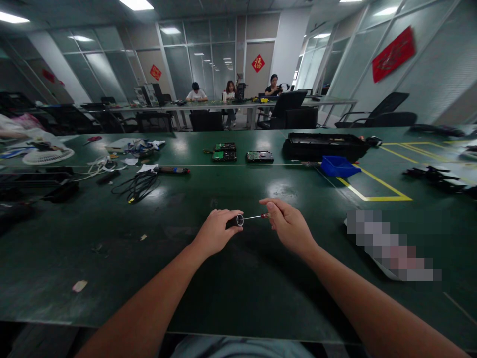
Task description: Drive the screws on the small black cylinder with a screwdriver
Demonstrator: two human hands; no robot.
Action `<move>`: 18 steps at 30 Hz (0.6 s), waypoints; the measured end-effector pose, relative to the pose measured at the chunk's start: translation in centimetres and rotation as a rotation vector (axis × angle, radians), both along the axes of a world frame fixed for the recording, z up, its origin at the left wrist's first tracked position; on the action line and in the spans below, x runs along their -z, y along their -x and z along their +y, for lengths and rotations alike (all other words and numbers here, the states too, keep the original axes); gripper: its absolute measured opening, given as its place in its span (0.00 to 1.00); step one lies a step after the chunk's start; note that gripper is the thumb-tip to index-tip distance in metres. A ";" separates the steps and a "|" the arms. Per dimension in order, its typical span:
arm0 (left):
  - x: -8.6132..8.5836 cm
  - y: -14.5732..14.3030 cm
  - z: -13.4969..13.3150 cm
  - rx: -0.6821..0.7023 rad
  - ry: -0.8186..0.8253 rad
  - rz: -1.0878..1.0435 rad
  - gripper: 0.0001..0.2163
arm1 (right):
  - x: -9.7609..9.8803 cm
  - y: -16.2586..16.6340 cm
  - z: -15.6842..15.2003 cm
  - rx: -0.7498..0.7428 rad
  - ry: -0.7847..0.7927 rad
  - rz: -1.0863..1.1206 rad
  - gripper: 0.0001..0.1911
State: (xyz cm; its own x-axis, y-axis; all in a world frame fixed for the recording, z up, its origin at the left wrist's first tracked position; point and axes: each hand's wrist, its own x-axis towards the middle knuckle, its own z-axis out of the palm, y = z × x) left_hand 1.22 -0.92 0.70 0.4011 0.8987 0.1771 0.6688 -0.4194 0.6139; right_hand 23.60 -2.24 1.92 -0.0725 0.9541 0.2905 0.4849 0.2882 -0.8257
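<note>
Above the green table, my left hand [216,231] is closed around a small dark cylindrical part [233,221] with a pale ring at its end facing right. My right hand [290,223] grips the reddish handle of a screwdriver [253,217] between thumb and fingers. Its thin metal shaft points left, and the tip meets or lies just in front of the ringed end; I cannot tell which. Most of the cylindrical part is hidden behind my left fingers.
Beyond my hands lie green circuit boards [224,152], a hard drive [260,156], a black housing [326,146] and a blue scoop-like tray [340,166]. A cabled electric screwdriver [171,170] lies left. A blurred-out object [387,246] is at right. Several people sit at the far table [171,106].
</note>
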 end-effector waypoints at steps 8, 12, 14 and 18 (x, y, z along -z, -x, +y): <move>0.2 0.1 0.0 0.018 -0.016 0.014 0.17 | -0.5 0.1 -0.2 -0.043 0.028 0.013 0.20; 0.3 0.1 0.0 0.016 -0.015 0.009 0.17 | -0.6 0.2 -0.3 -0.028 0.027 0.017 0.16; 0.3 0.1 0.1 0.012 -0.019 0.007 0.17 | -0.4 0.2 -0.2 -0.043 0.014 0.024 0.16; 0.2 0.1 0.0 0.007 -0.021 0.030 0.17 | 0.0 0.1 -0.1 -0.041 0.018 0.030 0.18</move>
State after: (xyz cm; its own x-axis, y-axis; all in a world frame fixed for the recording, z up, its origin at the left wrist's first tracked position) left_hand 1.13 -0.88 0.54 0.4125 0.8923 0.1836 0.6836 -0.4364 0.5850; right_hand 23.49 -2.29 1.96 -0.1028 0.9556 0.2761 0.4482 0.2923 -0.8448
